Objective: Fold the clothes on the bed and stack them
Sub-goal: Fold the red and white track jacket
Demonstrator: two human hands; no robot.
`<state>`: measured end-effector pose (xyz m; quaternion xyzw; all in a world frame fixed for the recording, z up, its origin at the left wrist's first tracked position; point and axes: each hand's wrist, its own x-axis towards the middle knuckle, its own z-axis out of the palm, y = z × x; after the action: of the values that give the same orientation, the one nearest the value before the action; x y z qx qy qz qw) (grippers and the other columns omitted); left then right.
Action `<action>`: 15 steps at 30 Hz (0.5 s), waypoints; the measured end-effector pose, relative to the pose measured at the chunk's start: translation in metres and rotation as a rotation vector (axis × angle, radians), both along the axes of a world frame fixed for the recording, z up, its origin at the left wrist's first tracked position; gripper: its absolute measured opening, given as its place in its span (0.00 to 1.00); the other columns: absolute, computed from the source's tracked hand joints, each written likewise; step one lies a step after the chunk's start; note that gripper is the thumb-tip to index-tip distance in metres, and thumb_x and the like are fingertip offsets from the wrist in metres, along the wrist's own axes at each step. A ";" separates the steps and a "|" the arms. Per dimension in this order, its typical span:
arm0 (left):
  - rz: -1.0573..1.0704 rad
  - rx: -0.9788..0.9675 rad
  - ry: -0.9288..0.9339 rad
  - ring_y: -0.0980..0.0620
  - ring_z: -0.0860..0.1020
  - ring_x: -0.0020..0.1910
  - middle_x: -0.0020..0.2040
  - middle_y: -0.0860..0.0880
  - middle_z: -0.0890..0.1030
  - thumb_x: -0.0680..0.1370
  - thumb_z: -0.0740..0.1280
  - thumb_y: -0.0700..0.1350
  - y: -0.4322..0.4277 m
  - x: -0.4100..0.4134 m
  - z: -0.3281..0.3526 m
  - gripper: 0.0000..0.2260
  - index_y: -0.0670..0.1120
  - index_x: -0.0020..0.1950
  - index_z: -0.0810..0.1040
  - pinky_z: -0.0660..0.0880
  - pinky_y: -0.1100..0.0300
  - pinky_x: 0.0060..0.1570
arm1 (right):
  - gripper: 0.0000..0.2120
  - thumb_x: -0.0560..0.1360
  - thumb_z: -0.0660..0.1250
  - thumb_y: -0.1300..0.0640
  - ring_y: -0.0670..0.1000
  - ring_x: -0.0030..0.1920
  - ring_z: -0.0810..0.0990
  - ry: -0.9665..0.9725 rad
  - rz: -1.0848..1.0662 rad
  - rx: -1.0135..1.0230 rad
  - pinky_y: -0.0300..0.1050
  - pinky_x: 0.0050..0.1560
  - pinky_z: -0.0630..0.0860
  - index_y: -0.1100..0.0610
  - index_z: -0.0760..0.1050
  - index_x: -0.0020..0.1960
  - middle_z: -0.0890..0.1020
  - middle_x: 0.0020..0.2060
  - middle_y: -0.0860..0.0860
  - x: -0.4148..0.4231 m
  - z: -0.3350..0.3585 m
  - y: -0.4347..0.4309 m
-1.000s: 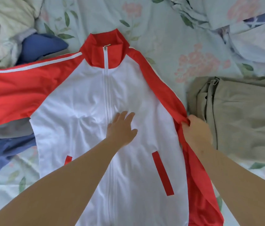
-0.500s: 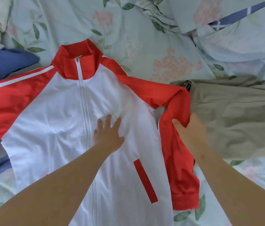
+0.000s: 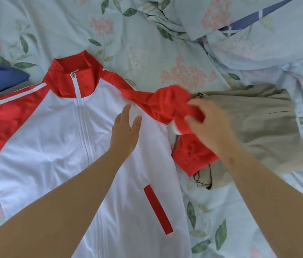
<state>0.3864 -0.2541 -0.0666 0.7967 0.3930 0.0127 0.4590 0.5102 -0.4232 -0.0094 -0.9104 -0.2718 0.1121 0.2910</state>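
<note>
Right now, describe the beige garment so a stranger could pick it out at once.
Start at the flowered pale-blue bedsheet and find the red and white jacket spread across it. To the jacket's right lies the beige garment, roughly folded, its left edge under the red sleeve. It is the only plain beige piece; its neighbours are red, white or blue.

No legible text, label, brand mark, number or sign, jacket [image 3: 53,136] shows plain red and white panels only, khaki garment [image 3: 258,127] unmarked, bed sheet [image 3: 147,43] floral print only
</note>
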 end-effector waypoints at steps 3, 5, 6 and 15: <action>-0.050 -0.030 -0.196 0.52 0.56 0.75 0.76 0.49 0.58 0.83 0.54 0.49 -0.007 0.016 0.009 0.23 0.52 0.77 0.53 0.55 0.57 0.72 | 0.14 0.71 0.70 0.51 0.51 0.56 0.78 0.242 0.006 -0.026 0.50 0.61 0.71 0.51 0.79 0.56 0.82 0.51 0.46 -0.027 -0.015 -0.006; -0.145 0.009 -0.213 0.52 0.51 0.76 0.77 0.49 0.54 0.83 0.55 0.48 -0.008 0.024 0.006 0.25 0.50 0.78 0.50 0.50 0.62 0.70 | 0.23 0.68 0.70 0.46 0.54 0.58 0.74 0.090 -0.218 -0.055 0.52 0.61 0.69 0.52 0.75 0.61 0.78 0.56 0.51 -0.036 -0.021 -0.015; -0.181 0.016 -0.196 0.52 0.50 0.76 0.78 0.48 0.53 0.82 0.56 0.48 -0.009 0.027 0.004 0.26 0.50 0.78 0.50 0.48 0.64 0.69 | 0.28 0.68 0.70 0.44 0.55 0.58 0.73 0.068 -0.323 -0.090 0.52 0.60 0.68 0.52 0.71 0.65 0.75 0.57 0.53 -0.038 -0.021 -0.019; -0.058 -0.402 -0.184 0.52 0.75 0.53 0.58 0.44 0.76 0.79 0.61 0.39 -0.022 0.048 -0.001 0.27 0.54 0.75 0.57 0.70 0.56 0.59 | 0.10 0.76 0.62 0.58 0.59 0.40 0.74 0.487 -0.504 0.014 0.55 0.45 0.72 0.56 0.69 0.37 0.72 0.32 0.53 -0.023 -0.028 -0.024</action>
<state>0.4346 -0.2766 -0.0671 0.6955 0.3209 -0.0065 0.6429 0.4876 -0.4473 -0.0377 -0.8933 0.0383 0.2488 0.3723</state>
